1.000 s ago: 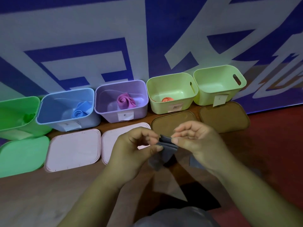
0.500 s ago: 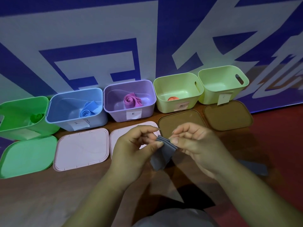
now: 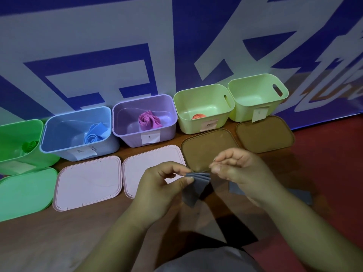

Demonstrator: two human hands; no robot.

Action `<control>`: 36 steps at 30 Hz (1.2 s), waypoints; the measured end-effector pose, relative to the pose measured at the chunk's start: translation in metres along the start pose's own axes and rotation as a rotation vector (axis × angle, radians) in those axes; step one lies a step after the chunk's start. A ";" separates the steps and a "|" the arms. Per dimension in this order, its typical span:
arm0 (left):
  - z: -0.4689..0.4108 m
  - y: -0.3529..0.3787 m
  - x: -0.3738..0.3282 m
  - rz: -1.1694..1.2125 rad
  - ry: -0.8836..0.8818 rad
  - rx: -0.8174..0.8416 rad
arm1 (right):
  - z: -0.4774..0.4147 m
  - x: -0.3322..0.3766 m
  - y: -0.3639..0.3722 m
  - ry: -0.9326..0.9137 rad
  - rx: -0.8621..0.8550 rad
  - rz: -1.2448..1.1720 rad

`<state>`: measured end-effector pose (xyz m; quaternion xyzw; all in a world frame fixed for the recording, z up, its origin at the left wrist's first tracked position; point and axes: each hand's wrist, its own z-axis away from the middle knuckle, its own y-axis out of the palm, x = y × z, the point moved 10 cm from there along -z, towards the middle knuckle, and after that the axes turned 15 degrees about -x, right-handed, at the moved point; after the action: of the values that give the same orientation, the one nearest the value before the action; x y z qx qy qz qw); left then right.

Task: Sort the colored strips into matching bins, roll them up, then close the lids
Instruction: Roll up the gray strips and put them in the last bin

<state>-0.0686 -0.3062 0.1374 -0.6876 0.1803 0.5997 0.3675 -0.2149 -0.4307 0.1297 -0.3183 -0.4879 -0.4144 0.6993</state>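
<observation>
A grey strip (image 3: 193, 188), folded into layers, hangs between both hands above the wooden table. My left hand (image 3: 163, 190) pinches its left end between thumb and fingers. My right hand (image 3: 243, 173) pinches the right end, and the rest of the strip trails right under that wrist. Five open bins line the wall: green (image 3: 11, 154) with a green roll, blue (image 3: 59, 150) with a blue roll (image 3: 92, 137), purple (image 3: 170, 126) with a pink roll (image 3: 148, 121), yellow-green (image 3: 184, 122) with an orange roll (image 3: 198, 116), and a far-right yellow-green bin (image 3: 241, 108) that shows no strip.
Lids lie flat in front of the bins: a green lid (image 3: 23, 193), two pink lids (image 3: 88, 181) (image 3: 149, 161), and two brown lids (image 3: 206, 146) (image 3: 263, 134). A blue-and-white banner stands behind the bins. Red floor borders the table at right.
The hands have barely moved; they keep working the grey strip's folds between the fingertips. The view has shifted slightly left across the frames.
</observation>
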 end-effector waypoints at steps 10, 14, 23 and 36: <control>-0.001 0.051 0.037 0.030 -0.174 0.054 | -0.087 -0.109 -0.087 -0.060 -0.007 0.713; -0.003 0.066 0.048 0.004 -0.217 0.019 | -0.106 -0.141 -0.099 -0.096 0.050 0.937; 0.003 0.087 0.069 -0.032 -0.334 -0.056 | -0.133 -0.184 -0.086 -0.233 0.219 1.097; 0.012 0.093 0.081 0.016 -0.404 -0.125 | -0.140 -0.208 -0.091 -0.126 0.264 1.048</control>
<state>-0.1239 -0.3434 0.0330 -0.5735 0.0710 0.7384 0.3478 -0.2752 -0.5353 -0.1082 -0.4527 -0.3527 0.0745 0.8155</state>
